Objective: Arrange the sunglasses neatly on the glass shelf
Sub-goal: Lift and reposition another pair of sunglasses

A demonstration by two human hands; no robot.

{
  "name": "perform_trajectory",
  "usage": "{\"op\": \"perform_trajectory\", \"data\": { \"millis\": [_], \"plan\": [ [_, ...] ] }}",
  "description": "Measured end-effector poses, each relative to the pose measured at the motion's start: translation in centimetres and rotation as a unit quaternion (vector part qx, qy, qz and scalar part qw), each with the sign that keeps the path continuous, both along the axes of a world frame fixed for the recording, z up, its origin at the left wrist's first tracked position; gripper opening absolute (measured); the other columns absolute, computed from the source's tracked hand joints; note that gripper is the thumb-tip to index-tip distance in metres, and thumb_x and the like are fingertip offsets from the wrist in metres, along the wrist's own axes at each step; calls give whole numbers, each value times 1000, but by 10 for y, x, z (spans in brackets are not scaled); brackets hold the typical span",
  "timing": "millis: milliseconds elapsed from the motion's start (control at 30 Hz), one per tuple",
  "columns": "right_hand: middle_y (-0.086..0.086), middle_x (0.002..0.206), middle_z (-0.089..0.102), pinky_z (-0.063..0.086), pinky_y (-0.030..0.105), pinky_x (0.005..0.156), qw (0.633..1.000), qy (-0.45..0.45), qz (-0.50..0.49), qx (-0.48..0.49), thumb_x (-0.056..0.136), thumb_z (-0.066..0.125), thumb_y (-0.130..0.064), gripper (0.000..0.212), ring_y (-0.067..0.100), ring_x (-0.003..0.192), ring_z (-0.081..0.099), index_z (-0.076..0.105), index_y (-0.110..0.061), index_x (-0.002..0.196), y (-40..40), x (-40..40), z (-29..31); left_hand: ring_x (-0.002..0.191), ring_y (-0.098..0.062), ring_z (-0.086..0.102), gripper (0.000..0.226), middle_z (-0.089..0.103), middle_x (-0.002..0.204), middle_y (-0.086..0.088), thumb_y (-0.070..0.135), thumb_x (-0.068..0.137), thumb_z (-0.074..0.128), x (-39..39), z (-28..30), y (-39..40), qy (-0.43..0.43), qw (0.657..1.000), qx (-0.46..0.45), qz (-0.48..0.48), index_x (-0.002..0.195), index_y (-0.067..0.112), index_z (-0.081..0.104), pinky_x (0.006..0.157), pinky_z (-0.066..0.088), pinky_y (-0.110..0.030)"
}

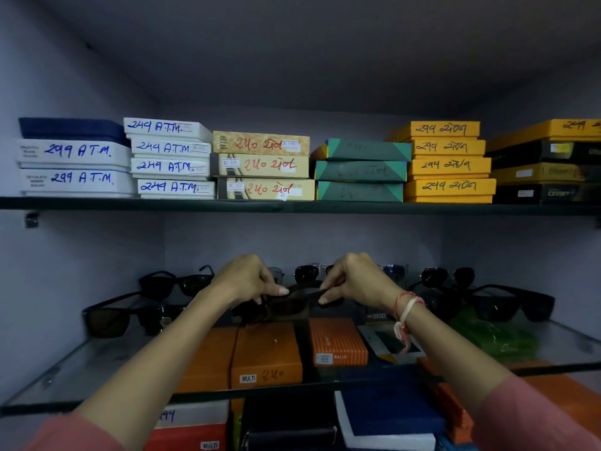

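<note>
A dark pair of sunglasses (pixel 286 305) is held over the middle of the glass shelf (pixel 97 362). My left hand (pixel 247 281) pinches its left side and my right hand (pixel 354 281) pinches its right temple arm. Other dark sunglasses stand on the shelf: one pair at the front left (pixel 113 320), one behind it (pixel 175 283), several along the back (pixel 307 273), and pairs at the right (pixel 507 304). My hands hide part of the back row.
An upper shelf (pixel 292 206) carries stacks of labelled boxes (pixel 263 166). Orange and other boxes (pixel 266 356) show through the glass from the level below. Side walls close the shelf in on the left and right.
</note>
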State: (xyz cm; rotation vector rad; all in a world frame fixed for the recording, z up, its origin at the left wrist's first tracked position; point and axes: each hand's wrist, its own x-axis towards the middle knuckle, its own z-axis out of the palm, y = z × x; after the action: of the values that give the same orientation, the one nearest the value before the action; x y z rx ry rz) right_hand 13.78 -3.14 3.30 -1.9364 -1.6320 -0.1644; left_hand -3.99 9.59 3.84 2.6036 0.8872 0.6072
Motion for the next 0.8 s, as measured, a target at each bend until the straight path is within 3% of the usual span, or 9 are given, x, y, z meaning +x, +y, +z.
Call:
{"op": "perform_trajectory", "data": {
  "millis": [133, 267, 400, 567, 700, 800],
  "plan": [
    [-1, 86, 77, 49, 11, 63, 1000, 3, 5, 24, 64, 87, -27, 27, 4, 74, 67, 81, -16, 87, -10, 1, -2, 61, -12, 69, 17, 78, 81, -6, 28, 74, 80, 4, 0, -1, 7, 1000, 11, -13, 77, 11, 78, 39, 43, -12],
    [-7, 82, 76, 47, 5, 58, 996, 43, 8, 77, 71, 79, -41, 30, -2, 70, 66, 81, -16, 87, -20, 5, 2, 66, -20, 73, 18, 77, 78, -12, 22, 75, 80, 11, 0, -3, -22, 998, 47, -25, 79, 5, 79, 47, 56, -21],
    [-3, 84, 77, 44, -2, 57, 992, 64, -50, 99, 73, 80, -36, 27, -6, 67, 61, 81, -14, 89, -22, 23, 11, 68, -23, 73, 17, 77, 80, -11, 25, 75, 79, 15, 2, -5, -47, 996, 78, -27, 78, 8, 78, 59, 61, -33],
    [-12, 56, 66, 46, 8, 53, 995, 39, -76, 49, 63, 87, -33, 25, -10, 44, 57, 81, -12, 74, -19, 29, 16, 79, -20, 69, 18, 77, 87, -5, 27, 77, 78, 20, 2, -9, -63, 988, 136, 20, 82, 10, 80, 62, 48, -27],
    [-2, 65, 75, 59, 26, 70, 994, -5, -93, 57, 63, 88, -34, 23, 6, 62, 67, 81, -13, 69, -15, 31, 15, 75, -25, 71, 15, 78, 83, -10, 19, 75, 76, 23, 2, -7, -81, 989, 102, 68, 77, 4, 79, 61, 58, -35],
    [1, 74, 78, 61, 32, 77, 991, -18, -113, 70, 66, 86, -29, 16, 13, 72, 71, 81, -14, 70, -12, 37, 13, 55, -22, 61, 18, 68, 61, -8, 14, 73, 71, 26, 6, -8, -78, 991, 48, 96, 60, 2, 69, 43, 41, -27]
  ]
}}
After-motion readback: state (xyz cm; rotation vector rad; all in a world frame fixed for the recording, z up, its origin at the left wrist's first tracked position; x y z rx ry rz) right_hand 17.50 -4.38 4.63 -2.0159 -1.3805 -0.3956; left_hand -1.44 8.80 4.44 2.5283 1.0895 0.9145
